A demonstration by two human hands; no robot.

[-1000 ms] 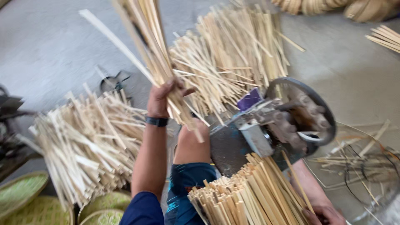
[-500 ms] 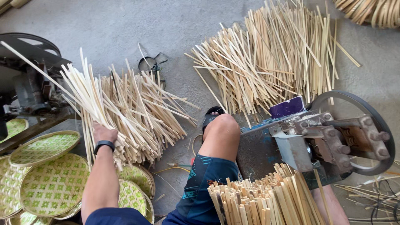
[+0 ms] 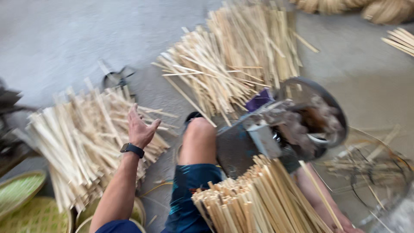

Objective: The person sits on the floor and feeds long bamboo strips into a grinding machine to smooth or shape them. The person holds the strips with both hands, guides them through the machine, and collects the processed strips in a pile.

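— From the head view, where is the left hand (image 3: 140, 127)?

— It hovers spread and empty above the pile of bamboo sticks (image 3: 82, 138) on the floor, seemingly not touching it.

— And the right hand (image 3: 345, 226)?

— Only its edge shows at the bottom, beside the upright stick bundle (image 3: 258, 203); its grip cannot be told.

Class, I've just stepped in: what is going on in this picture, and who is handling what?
A person sits on the floor among piles of split bamboo sticks. The left hand, open and empty, hovers over the stick pile on the left. A bundle of sticks leans by the raised knee, next to a small wheel machine. The right hand is barely in view.
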